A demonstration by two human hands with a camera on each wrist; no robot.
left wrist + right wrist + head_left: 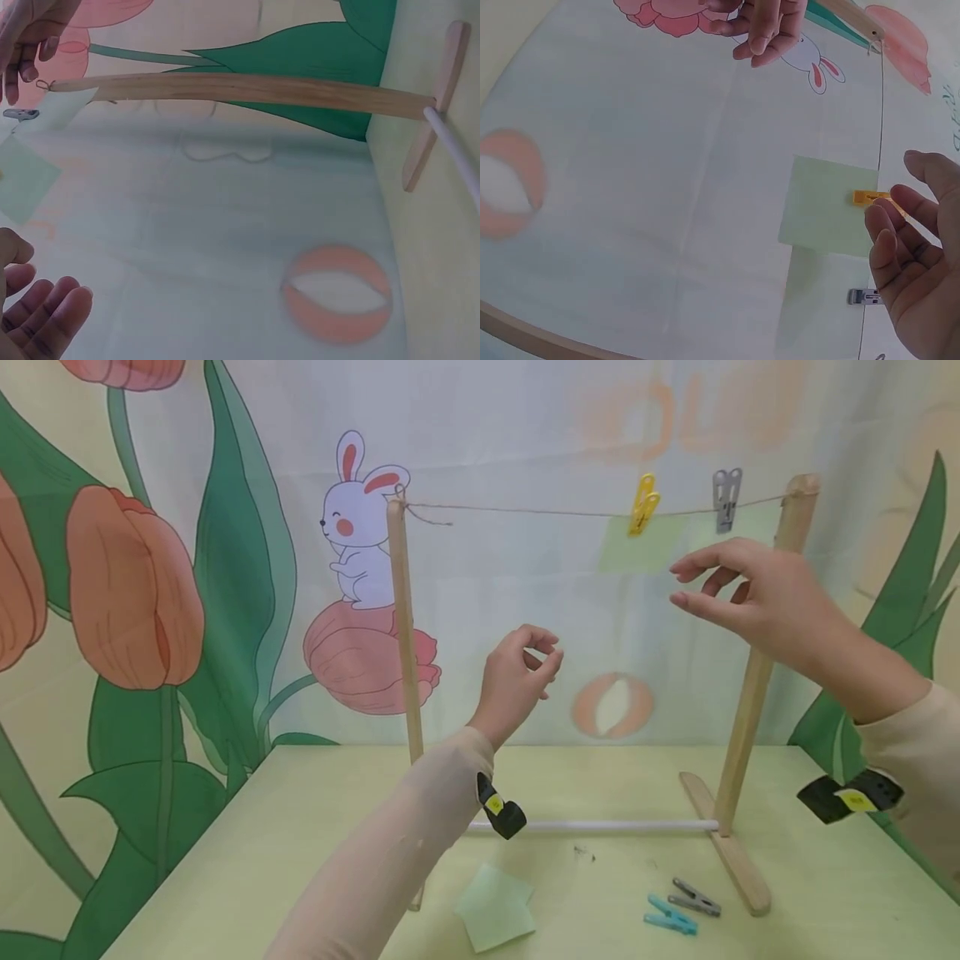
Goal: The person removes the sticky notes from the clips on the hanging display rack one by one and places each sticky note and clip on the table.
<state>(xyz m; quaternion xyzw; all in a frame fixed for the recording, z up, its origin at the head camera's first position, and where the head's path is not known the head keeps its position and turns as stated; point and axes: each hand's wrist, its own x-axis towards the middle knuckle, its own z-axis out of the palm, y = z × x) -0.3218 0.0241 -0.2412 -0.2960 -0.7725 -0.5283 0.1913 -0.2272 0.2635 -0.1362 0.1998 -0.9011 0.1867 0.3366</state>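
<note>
Up there, a green paper square (639, 552) hangs flat from the string (517, 511) — a yellow clothespin (643, 506), leaning a little, bites its top edge; right beside it hangs a paler sheet (817, 307), pinned by a nearly upright gray clothespin (725, 500).

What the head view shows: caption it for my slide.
Empty left hand and right hand before a string; yellow clip and gray clip hold green paper.

Seeing smooth plastic in the yellow clip (642, 507) and grey clip (725, 502) above the right fingers (708, 558). Seeing thin, dull paper in the green sheet (636, 547) near those fingers. Seeing rough string (517, 511) above the left fingers (537, 633), bare wood in the post (406, 635) left of them, and dull, creased cloth (495, 577) behind.
</note>
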